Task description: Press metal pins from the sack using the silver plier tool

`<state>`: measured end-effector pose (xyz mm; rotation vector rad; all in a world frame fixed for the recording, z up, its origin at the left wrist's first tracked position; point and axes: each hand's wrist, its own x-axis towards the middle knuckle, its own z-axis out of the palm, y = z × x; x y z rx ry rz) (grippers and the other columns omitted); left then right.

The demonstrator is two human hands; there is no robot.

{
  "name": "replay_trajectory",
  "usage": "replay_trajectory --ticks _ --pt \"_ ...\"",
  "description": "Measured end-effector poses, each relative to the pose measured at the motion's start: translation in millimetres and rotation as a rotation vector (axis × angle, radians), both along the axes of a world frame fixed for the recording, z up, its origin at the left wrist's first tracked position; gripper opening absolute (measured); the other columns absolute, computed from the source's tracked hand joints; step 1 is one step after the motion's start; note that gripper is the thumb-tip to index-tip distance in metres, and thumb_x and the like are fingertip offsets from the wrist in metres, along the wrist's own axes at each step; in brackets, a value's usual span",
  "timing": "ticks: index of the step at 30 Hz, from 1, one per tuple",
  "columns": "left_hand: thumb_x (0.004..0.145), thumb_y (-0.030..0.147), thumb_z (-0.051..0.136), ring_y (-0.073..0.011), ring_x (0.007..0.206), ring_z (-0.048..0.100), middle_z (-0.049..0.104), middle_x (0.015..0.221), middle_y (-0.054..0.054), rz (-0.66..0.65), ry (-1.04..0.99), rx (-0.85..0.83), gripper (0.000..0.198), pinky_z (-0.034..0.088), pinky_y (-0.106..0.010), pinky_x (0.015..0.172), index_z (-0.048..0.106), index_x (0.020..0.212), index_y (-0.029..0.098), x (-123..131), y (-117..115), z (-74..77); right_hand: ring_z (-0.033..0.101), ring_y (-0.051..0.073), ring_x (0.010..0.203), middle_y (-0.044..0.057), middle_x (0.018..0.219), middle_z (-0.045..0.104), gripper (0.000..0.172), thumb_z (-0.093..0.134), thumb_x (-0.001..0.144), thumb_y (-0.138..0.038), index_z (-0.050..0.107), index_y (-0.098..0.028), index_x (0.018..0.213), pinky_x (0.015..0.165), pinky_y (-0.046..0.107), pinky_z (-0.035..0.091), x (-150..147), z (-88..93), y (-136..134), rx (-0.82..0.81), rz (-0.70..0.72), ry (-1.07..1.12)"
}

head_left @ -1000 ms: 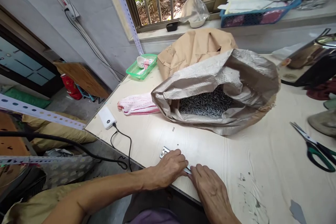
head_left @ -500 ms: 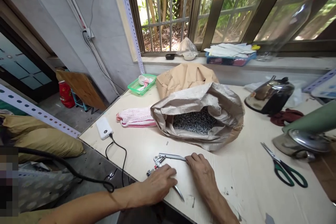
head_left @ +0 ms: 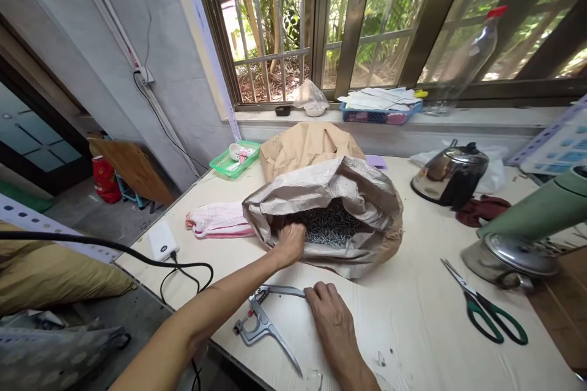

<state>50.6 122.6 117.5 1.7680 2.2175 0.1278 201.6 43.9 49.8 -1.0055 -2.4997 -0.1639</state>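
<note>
My left hand point(head_left: 290, 243) reaches into the mouth of a woven sack point(head_left: 321, 177), its fingers curled and their tips hidden. Beside it in the sack lies a heap of small dark metal pins point(head_left: 337, 223). On the table in front of me are grey spring-loaded pliers point(head_left: 263, 321) with a C-shaped jaw and spread handles. The end of their upper handle is pinched in my right hand point(head_left: 331, 311), which rests on the table. The other handle points toward me, untouched.
Green-handled scissors point(head_left: 488, 305) lie at the right, near a lidded metal cup point(head_left: 509, 263), a green flask point(head_left: 545, 204) and a kettle point(head_left: 452, 174). To the left are a white power bank point(head_left: 162, 241) with a black cable and a pink-white cloth point(head_left: 220, 220).
My left hand has let go of the pliers and moved forward into the sack. My right hand stays at the upper handle's end. The view has shifted slightly.
</note>
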Motion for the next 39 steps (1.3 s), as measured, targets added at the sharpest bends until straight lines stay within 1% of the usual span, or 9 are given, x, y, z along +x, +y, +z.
replay_trajectory --ticks 4,7,11,14,19,24,30,37,39 --pt "0.08 0.004 0.043 -0.0271 0.085 0.066 0.067 0.088 -0.024 0.033 0.007 -0.024 0.027 0.047 -0.031 0.069 0.069 0.087 0.006 2.4 1.0 6.6 0.047 0.015 0.074 0.001 0.078 0.054 0.023 0.047 0.079 0.0 0.056 -0.022 0.075 0.062 0.026 0.035 -1.9 2.5 0.2 -0.024 0.0 0.015" --pt "0.084 0.01 0.041 -0.0236 0.091 0.064 0.068 0.094 -0.018 -0.002 -0.012 0.044 0.028 0.045 -0.029 0.075 0.067 0.093 0.01 -1.0 -8.2 19.0 0.048 0.015 0.074 0.001 0.077 0.055 0.023 0.046 0.081 -0.002 0.057 -0.021 0.078 0.065 0.027 0.034 0.6 8.8 -0.7 -0.074 0.052 0.04" --pt "0.08 0.013 0.048 -0.0168 0.08 0.061 0.067 0.083 -0.006 -0.091 -0.204 0.292 0.019 0.044 -0.025 0.074 0.065 0.088 0.014 -20.4 -41.3 31.0 0.047 0.015 0.072 0.0 0.074 0.056 0.019 0.047 0.085 -0.009 0.059 -0.022 0.077 0.065 0.029 0.031 4.9 19.0 -1.1 -0.144 0.065 0.036" --pt "0.074 0.013 0.052 -0.0117 0.063 0.056 0.062 0.067 0.0 -0.027 -0.403 0.3 0.012 0.042 -0.02 0.06 0.063 0.077 0.014 -43.3 -75.9 32.6 0.047 0.016 0.072 0.001 0.073 0.057 0.018 0.047 0.086 -0.012 0.061 -0.022 0.08 0.066 0.03 0.03 5.9 22.3 1.2 -0.164 0.071 0.019" --pt "0.067 0.014 0.056 -0.0097 0.058 0.052 0.058 0.061 0.003 0.145 -0.549 0.156 0.006 0.038 -0.019 0.055 0.061 0.069 0.013 -75.8 -132.0 18.6 0.047 0.015 0.073 0.001 0.076 0.06 0.024 0.042 0.085 -0.008 0.062 -0.022 0.083 0.07 0.03 0.03 7.9 21.5 5.8 -0.154 0.091 -0.025" --pt "0.066 0.016 0.057 -0.0107 0.059 0.053 0.061 0.063 0.001 0.194 -0.579 0.041 0.011 0.038 -0.02 0.056 0.066 0.072 0.013 -80.5 -169.7 -9.1 0.048 0.015 0.073 0.002 0.079 0.062 0.024 0.042 0.085 -0.01 0.063 -0.022 0.087 0.07 0.031 0.03 9.0 22.1 7.2 -0.151 0.087 -0.077" --pt "0.065 0.025 0.061 -0.0133 0.065 0.056 0.065 0.068 -0.003 0.267 -0.584 -0.081 0.015 0.04 -0.021 0.058 0.07 0.066 0.013 -77.2 -178.8 -29.5 0.048 0.016 0.072 0.003 0.078 0.062 0.025 0.042 0.084 -0.009 0.063 -0.022 0.086 0.071 0.033 0.031 7.4 23.6 7.2 -0.114 0.093 -0.114" --pt "0.06 0.026 0.066 -0.011 0.057 0.052 0.062 0.057 0.0 0.435 -0.738 -0.23 0.018 0.036 -0.02 0.054 0.07 0.069 0.011 -77.9 -181.1 -33.6 0.05 0.015 0.076 0.001 0.078 0.064 0.025 0.042 0.082 -0.006 0.061 -0.022 0.087 0.078 0.032 0.03 13.6 27.7 16.4 -0.073 0.21 -0.079" --pt "0.058 0.025 0.067 -0.01 0.055 0.05 0.059 0.055 0.002 0.455 -0.741 -0.248 0.017 0.035 -0.02 0.054 0.069 0.067 0.011 -74.5 -182.8 -32.4 0.051 0.016 0.078 0.002 0.084 0.065 0.026 0.041 0.084 -0.008 0.06 -0.023 0.09 0.079 0.034 0.03 12.7 29.4 14.7 -0.042 0.179 -0.066"
